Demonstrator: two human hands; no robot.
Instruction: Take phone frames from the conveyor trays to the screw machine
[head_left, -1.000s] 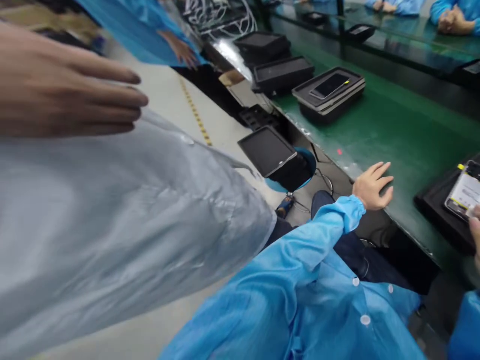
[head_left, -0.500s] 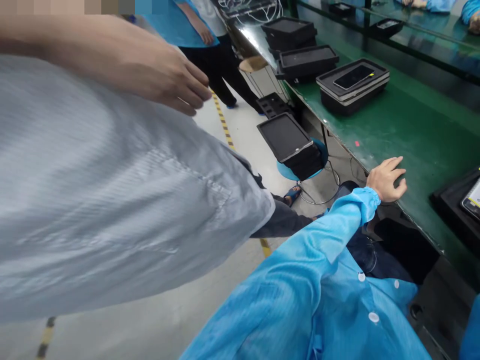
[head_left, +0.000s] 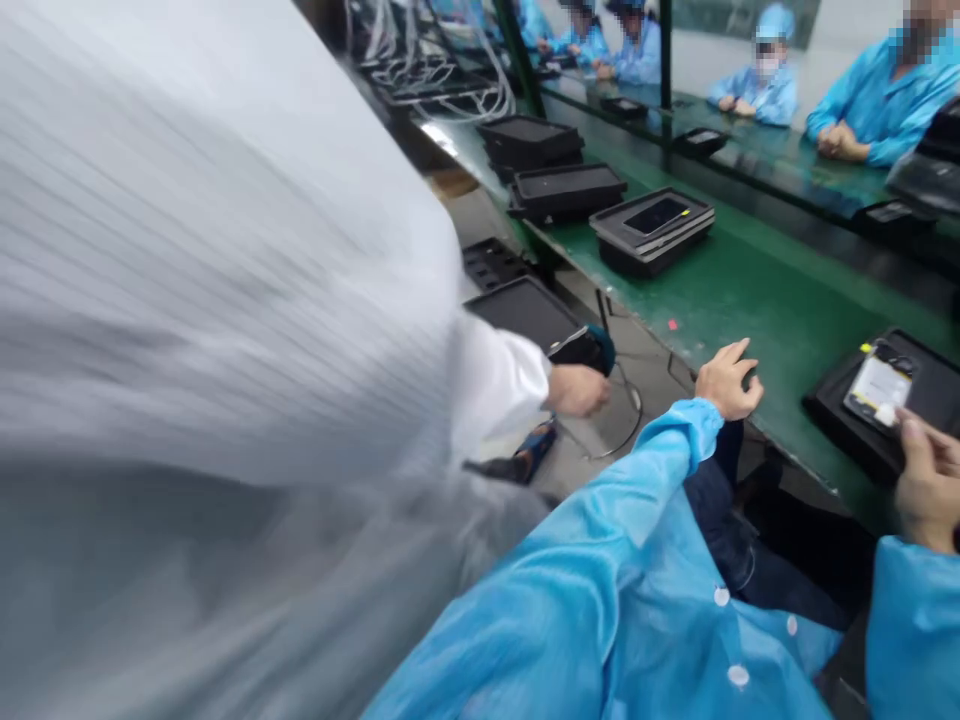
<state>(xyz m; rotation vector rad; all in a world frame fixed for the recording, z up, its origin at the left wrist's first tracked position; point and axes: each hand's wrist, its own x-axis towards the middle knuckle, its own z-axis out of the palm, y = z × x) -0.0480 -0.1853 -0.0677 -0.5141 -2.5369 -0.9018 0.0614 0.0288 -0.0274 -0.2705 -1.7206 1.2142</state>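
Head view: one moment at a green bench (head_left: 757, 290)
White coat (head_left: 225, 300): worn by a co-worker; the left half of the view is filled by it; the co-worker's hand (head_left: 576, 390) is held beside a dark tray (head_left: 525, 312) below the bench
Stacked trays (head_left: 651, 228): set on the bench, well apart from both hands
Black tray (head_left: 840, 405): laid at the near bench edge, on the right; a flat device (head_left: 879, 385) is carried in it
Right hand (head_left: 928, 485): thumb laid at the tray's near corner, just beside the device; whether anything is gripped cannot be told
Left hand (head_left: 726, 382): fingers curled over the bench edge; the grip cannot be told
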